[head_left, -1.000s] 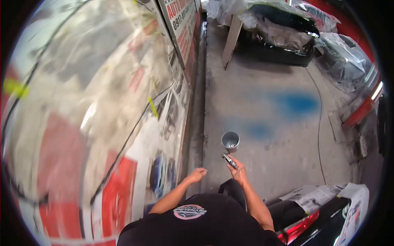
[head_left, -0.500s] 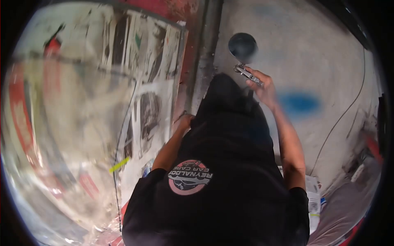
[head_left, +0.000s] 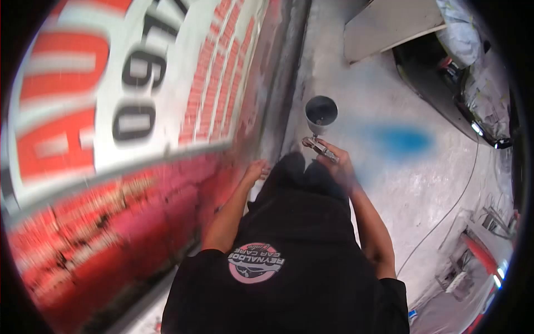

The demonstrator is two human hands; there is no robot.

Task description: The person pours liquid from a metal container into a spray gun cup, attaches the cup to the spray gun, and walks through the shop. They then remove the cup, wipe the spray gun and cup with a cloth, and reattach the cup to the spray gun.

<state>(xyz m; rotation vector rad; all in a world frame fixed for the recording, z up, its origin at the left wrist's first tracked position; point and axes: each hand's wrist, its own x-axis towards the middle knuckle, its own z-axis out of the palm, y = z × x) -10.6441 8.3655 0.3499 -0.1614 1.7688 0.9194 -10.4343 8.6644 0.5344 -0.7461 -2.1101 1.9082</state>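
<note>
My right hand (head_left: 339,167) is wrapped around a metal spray gun (head_left: 321,149), held out in front of my legs. A round paint cup (head_left: 321,113) tops the gun, its dark inside facing up toward me. My left hand (head_left: 257,170) hangs beside my left thigh, near the wall, with nothing visible in it. Its fingers are loosely bent and slightly apart. I wear a black shirt (head_left: 311,256) with a round printed logo.
A white banner (head_left: 172,106) with red and black print covers the left wall above red brickwork (head_left: 122,222). On the right, a black car panel (head_left: 431,72) and a pale flat panel (head_left: 389,28) stand over the grey floor (head_left: 411,183). A thin cord (head_left: 439,222) runs along the floor.
The view has shifted along the wall, bringing the banner, brickwork and panels into sight. The spray gun, still in my right hand, sits lower in view. My left hand shows more clearly.
</note>
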